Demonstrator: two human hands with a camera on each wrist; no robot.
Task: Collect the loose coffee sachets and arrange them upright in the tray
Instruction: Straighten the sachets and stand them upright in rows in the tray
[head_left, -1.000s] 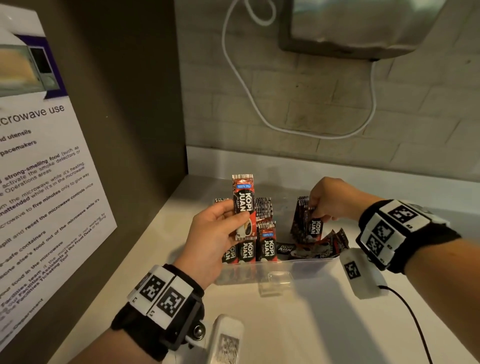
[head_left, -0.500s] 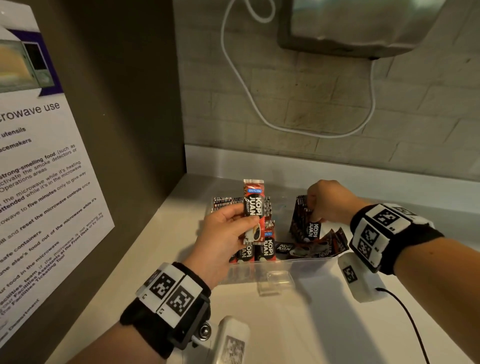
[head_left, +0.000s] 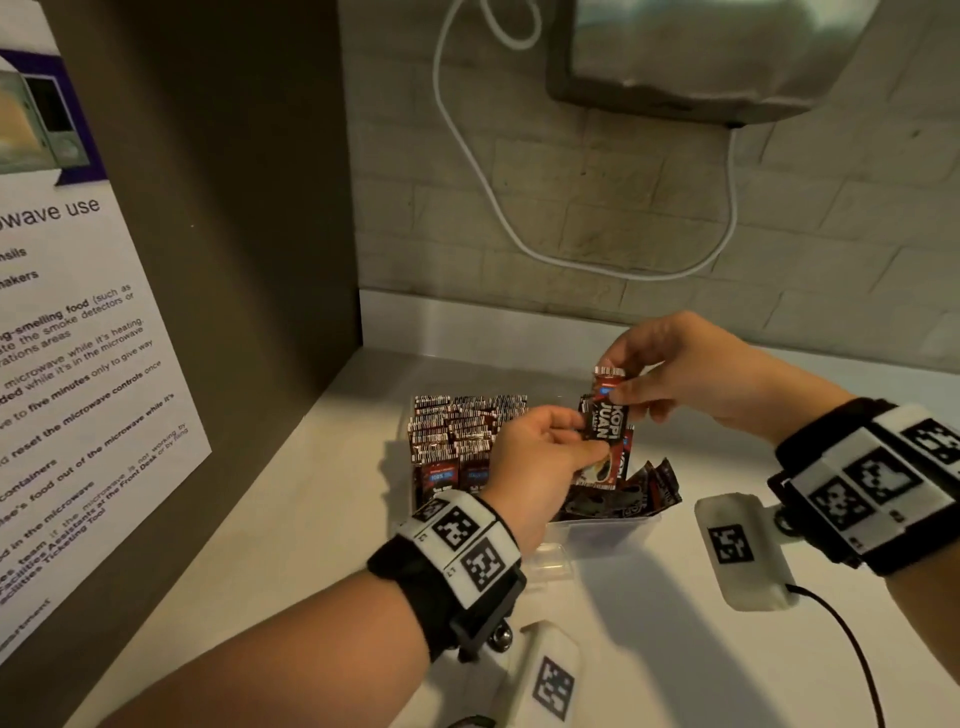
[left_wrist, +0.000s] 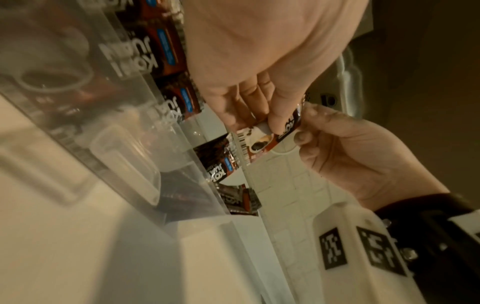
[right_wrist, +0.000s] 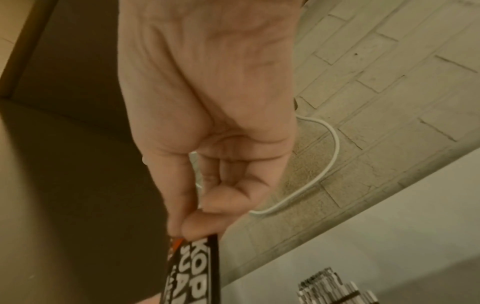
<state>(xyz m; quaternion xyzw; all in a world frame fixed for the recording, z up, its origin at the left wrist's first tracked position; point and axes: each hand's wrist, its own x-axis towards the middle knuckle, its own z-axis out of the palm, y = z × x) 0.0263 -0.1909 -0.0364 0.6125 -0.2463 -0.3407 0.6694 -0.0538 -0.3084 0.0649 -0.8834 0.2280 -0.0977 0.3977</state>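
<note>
Passed across, since half a second back: sachet (head_left: 605, 431), then gripped upright by left hand (head_left: 540, 457) alone over the standing rows, now pinched at its top edge by right hand (head_left: 675, 364) too, above the tray's loose pile. Left fingers (left_wrist: 279, 115) clamped on its lower half, right fingers (right_wrist: 200, 226) clamped on its upper end. Likely a handover or a straightening before slotting upright. Clear tray (head_left: 602, 530) directly beneath both sets of fingers; upright rows (head_left: 457, 431) just left of them, tumbled sachets (head_left: 639, 493) below and right. Legible on the held sachet: "KOPI JUAN"; on standing ones, "100%" on a blue patch. On the wall notice (head_left: 78, 364) far left: "five minutes", "microwave".
</note>
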